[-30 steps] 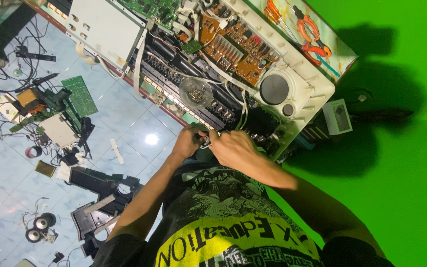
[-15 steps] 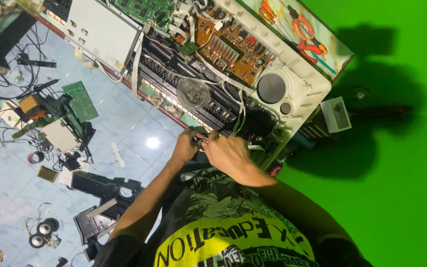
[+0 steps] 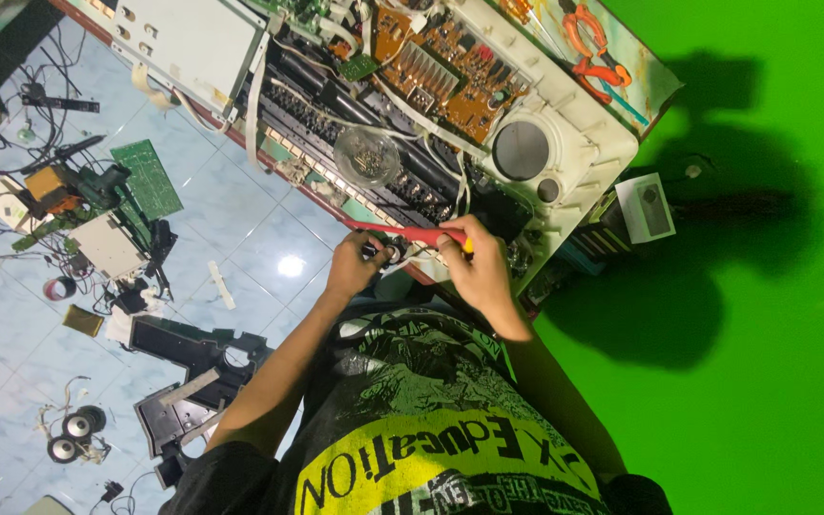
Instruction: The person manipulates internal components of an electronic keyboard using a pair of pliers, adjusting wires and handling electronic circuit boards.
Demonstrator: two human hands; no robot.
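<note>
My right hand (image 3: pixel 477 269) grips a red-handled screwdriver (image 3: pixel 402 232) that lies across towards my left hand. In my left hand (image 3: pixel 353 267) is a small dark part (image 3: pixel 385 251), pinched in the fingers and touching the screwdriver's end. Both hands hover at the near edge of an opened white electronic keyboard (image 3: pixel 579 143), which shows brown circuit boards (image 3: pixel 450 81), a round speaker (image 3: pixel 521 150) and white ribbon cables. A clear round dish of screws (image 3: pixel 366 156) rests on its insides just beyond my hands.
On the blue tiled floor lie a green circuit board (image 3: pixel 148 177), a transformer with wires (image 3: pixel 48 184), black plastic panels (image 3: pixel 193 367) and small speakers (image 3: pixel 76 425). Orange-handled pliers (image 3: pixel 591 38) rest at the keyboard's far end. A small white box (image 3: pixel 648 206) sits on the green sheet.
The view has shifted slightly. My hands stay at the keyboard's edge, and the red screwdriver now shows clearly, stretched between them.
</note>
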